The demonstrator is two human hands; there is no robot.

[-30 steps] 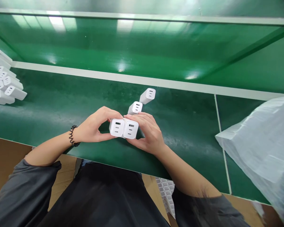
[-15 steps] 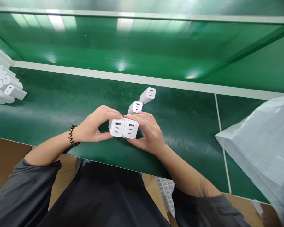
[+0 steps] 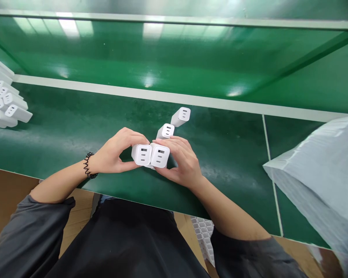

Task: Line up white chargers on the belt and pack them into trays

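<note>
Two white charger blocks sit side by side between my hands, their port faces turned toward me. My left hand (image 3: 114, 153) is closed around the left charger (image 3: 142, 155). The right charger (image 3: 160, 156) is gripped by my right hand (image 3: 182, 161). The two blocks touch each other just above the green belt (image 3: 75, 131). Beyond my fingers, two more white chargers lie on the belt, one near (image 3: 166, 131) and one farther (image 3: 181, 116).
A pile of several white chargers (image 3: 4, 102) lies at the far left of the belt. A stack wrapped in white plastic (image 3: 319, 173) fills the right side. A white cell tray (image 3: 204, 239) shows below the table edge. A glossy green shelf (image 3: 174, 54) runs behind.
The two held chargers have risen a little and the left one has tilted slightly; my hands stay in nearly the same place.
</note>
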